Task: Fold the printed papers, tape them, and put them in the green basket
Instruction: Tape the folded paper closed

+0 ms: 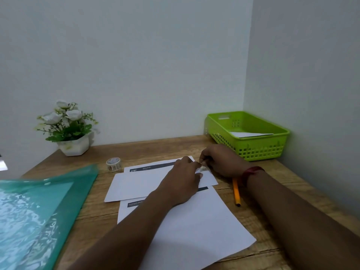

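Two hands meet at the right edge of the folded paper (140, 184) lying mid-tabletop (155, 149). Your right hand (220, 160) has its grip pinched on a tape bit (203, 168), and your left hand (183, 178), resting on that paper, curls its grip onto the same bit. A sheet (194, 230) lies nearer you, partly under the paper. A second folded paper (247, 134) lies in the basket (253, 151) at far right. The tape roll (114, 164) stands left.
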`<action>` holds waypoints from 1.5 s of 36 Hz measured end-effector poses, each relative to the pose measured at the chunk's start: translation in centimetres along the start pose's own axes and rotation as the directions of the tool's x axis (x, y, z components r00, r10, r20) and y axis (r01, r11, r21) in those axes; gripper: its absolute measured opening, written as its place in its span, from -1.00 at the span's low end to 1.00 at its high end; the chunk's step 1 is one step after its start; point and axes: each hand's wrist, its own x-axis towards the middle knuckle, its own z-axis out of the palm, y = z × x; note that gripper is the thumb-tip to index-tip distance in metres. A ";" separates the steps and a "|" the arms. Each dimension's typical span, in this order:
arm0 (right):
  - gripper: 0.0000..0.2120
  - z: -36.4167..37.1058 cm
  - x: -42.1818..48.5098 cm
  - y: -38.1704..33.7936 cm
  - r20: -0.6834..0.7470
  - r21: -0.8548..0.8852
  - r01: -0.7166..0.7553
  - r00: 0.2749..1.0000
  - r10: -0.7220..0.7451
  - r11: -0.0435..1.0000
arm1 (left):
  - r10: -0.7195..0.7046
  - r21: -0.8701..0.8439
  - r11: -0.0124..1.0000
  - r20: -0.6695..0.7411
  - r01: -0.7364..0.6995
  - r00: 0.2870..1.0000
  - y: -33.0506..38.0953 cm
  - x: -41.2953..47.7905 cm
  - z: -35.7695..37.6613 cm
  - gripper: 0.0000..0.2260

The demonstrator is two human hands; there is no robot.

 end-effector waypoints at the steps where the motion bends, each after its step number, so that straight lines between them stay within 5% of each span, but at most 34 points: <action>1: -0.78 0.0 0.0 0.0 -0.001 -0.004 -0.002 1.000 0.002 1.000 | 0.001 0.010 1.000 0.007 -0.001 1.000 0.0 0.0 0.0 -0.65; 54: -0.73 -0.8 -0.1 0.4 -0.013 0.001 -0.135 0.991 0.135 0.991 | 0.043 0.150 0.987 0.072 -0.054 0.996 -0.4 0.1 0.5 -0.65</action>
